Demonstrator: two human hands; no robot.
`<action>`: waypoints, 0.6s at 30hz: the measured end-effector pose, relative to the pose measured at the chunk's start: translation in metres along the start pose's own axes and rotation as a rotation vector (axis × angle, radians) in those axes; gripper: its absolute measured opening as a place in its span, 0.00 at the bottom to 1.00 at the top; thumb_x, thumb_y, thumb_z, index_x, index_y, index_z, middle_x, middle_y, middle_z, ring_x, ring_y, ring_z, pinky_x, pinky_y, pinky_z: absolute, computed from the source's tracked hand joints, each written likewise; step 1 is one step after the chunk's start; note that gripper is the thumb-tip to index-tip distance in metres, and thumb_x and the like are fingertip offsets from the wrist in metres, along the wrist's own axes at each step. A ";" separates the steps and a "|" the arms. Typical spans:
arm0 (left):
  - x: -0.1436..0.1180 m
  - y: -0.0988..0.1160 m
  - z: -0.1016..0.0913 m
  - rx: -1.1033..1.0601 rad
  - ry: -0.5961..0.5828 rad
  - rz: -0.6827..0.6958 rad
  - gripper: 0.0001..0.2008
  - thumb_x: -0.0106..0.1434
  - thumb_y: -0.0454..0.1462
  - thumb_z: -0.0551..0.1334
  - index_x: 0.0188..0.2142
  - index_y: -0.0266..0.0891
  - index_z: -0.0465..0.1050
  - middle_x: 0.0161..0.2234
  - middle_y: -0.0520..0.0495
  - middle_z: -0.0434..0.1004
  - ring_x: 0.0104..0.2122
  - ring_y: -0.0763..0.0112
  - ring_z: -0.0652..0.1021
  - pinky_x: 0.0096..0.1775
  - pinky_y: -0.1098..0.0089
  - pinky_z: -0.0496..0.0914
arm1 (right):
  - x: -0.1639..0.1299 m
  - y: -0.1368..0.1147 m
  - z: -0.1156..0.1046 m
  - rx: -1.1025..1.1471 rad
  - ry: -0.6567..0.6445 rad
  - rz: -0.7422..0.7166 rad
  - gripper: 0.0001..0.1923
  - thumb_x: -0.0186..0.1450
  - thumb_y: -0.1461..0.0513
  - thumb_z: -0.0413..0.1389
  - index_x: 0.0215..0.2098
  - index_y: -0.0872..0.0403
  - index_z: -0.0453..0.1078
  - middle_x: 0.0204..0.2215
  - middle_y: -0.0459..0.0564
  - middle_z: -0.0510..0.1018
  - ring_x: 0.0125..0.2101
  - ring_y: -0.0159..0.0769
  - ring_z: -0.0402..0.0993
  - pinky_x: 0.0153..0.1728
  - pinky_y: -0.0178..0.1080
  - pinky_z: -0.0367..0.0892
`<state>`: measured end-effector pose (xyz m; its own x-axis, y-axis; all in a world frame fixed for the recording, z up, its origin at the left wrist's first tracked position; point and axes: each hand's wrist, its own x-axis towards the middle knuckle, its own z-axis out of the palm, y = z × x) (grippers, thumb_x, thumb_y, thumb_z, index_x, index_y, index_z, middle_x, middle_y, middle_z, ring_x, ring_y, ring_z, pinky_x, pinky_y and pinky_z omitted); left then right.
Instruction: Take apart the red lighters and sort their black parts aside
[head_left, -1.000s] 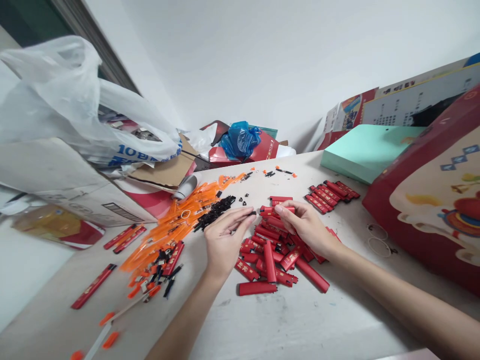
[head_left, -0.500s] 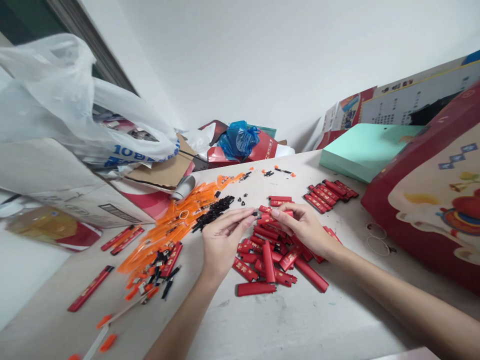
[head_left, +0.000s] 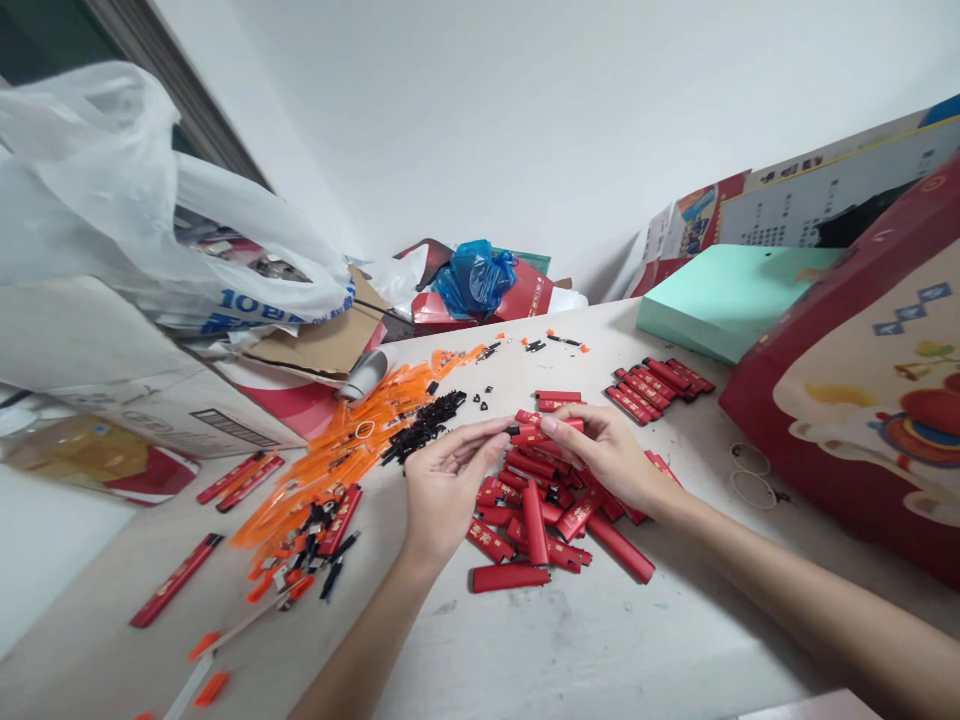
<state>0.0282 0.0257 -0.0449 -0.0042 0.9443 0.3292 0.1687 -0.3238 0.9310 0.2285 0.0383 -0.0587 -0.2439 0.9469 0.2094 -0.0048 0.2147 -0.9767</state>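
Note:
My right hand [head_left: 600,450] is closed on a flat red case with gold lettering [head_left: 528,435], gripping it between thumb and fingers. At the case's left end sits a small black end piece [head_left: 514,430], and the thumb and forefinger of my left hand [head_left: 450,480] pinch it there. Whether it is fully seated I cannot tell. Beneath both hands lies a heap of similar red cases [head_left: 537,525], partly hidden by my right hand. Left of my left hand is a pile of small black pieces [head_left: 427,428].
Orange strips [head_left: 352,440] spread across the table's left side. A row of red cases [head_left: 641,393] lies at the right, near a mint-green box [head_left: 727,300] and a large red box [head_left: 847,400]. A white plastic bag [head_left: 97,190] rests on a carton [head_left: 127,370] at the left.
The small black piece, held slightly off the red case's end before, now meets it. My hands have barely moved otherwise.

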 end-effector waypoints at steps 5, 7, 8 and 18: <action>0.000 0.000 0.000 -0.023 0.006 -0.034 0.09 0.62 0.39 0.70 0.41 0.40 0.83 0.42 0.44 0.86 0.41 0.60 0.85 0.48 0.62 0.82 | 0.000 0.001 0.000 -0.017 -0.001 -0.002 0.21 0.69 0.45 0.57 0.28 0.52 0.71 0.23 0.43 0.65 0.24 0.32 0.56 0.27 0.37 0.54; 0.000 -0.002 0.000 -0.019 -0.012 -0.031 0.09 0.62 0.39 0.70 0.41 0.40 0.83 0.43 0.44 0.86 0.41 0.61 0.85 0.48 0.63 0.82 | 0.001 0.001 0.000 -0.022 0.001 -0.016 0.21 0.69 0.45 0.57 0.28 0.52 0.71 0.23 0.43 0.65 0.24 0.32 0.57 0.27 0.37 0.55; -0.001 -0.004 -0.001 -0.015 -0.017 -0.027 0.09 0.62 0.38 0.70 0.41 0.40 0.83 0.43 0.44 0.86 0.41 0.61 0.85 0.48 0.63 0.81 | 0.001 0.001 -0.001 -0.027 0.005 -0.021 0.21 0.69 0.45 0.57 0.28 0.52 0.71 0.24 0.43 0.66 0.24 0.32 0.58 0.28 0.37 0.56; 0.002 -0.005 -0.006 0.017 -0.050 -0.035 0.07 0.61 0.37 0.71 0.40 0.40 0.83 0.42 0.44 0.86 0.42 0.60 0.85 0.48 0.63 0.81 | 0.001 0.000 -0.003 -0.132 0.022 -0.069 0.18 0.70 0.47 0.57 0.35 0.51 0.79 0.32 0.49 0.79 0.32 0.38 0.71 0.33 0.39 0.64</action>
<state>0.0209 0.0289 -0.0483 0.0384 0.9569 0.2878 0.1862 -0.2898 0.9388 0.2307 0.0403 -0.0587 -0.2266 0.9335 0.2780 0.1068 0.3075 -0.9455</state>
